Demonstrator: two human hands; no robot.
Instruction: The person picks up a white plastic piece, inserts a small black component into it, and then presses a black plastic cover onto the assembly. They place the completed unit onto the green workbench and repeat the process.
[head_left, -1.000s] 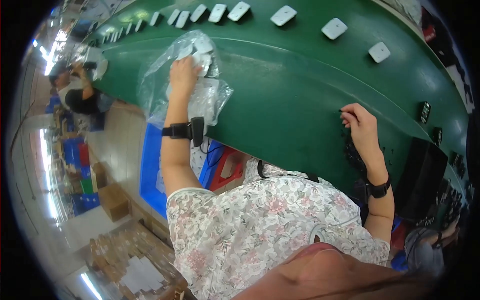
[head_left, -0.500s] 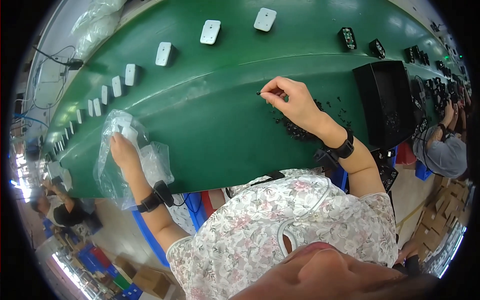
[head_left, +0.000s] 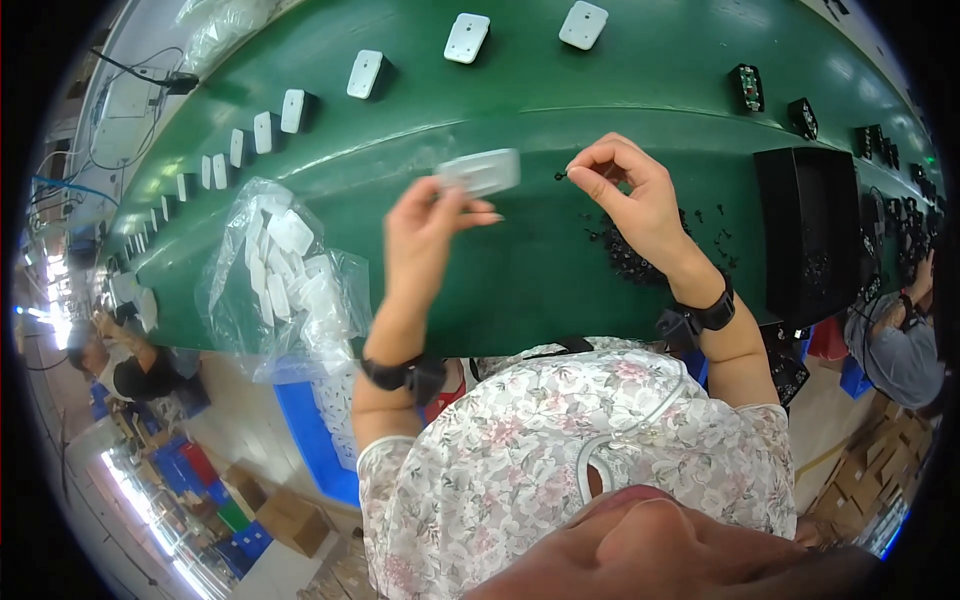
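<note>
Two hands are up over the green belt (head_left: 560, 290). Nearest me, my left hand (head_left: 425, 235) grips a white plastic cover (head_left: 480, 171) by its lower edge, fingertips clamped on it, holding it clear of the belt. My right hand (head_left: 630, 190) is just beside it, thumb and forefinger pinched on a tiny black screw (head_left: 560, 176). Under my right wrist lies a loose pile of black screws (head_left: 625, 255), scattered on the belt. To my left sits a clear bag of white covers (head_left: 285, 275) at the belt's near edge. Right of me stands a black box (head_left: 805, 235). Farther off, a row of white covers (head_left: 365, 73) runs along the belt, well apart from my hands.
</note>
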